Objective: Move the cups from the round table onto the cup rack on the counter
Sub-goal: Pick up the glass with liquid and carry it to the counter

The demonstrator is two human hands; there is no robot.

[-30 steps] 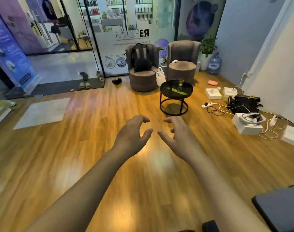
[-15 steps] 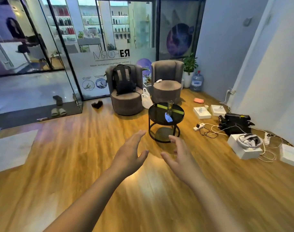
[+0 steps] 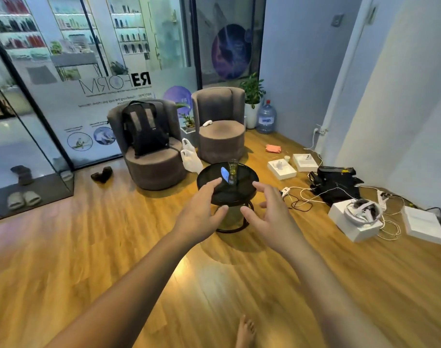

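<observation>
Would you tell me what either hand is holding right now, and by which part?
Nothing is held: the left hand and right hand are open and empty, short of the glass cup.

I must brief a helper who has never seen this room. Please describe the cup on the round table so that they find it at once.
Find the two grey armchairs by the glass wall; in front of them stands a low round table with a black top. On its far side stands the cup: a clear glass, upright, yellowish inside. It is the only object standing on the table.
</observation>
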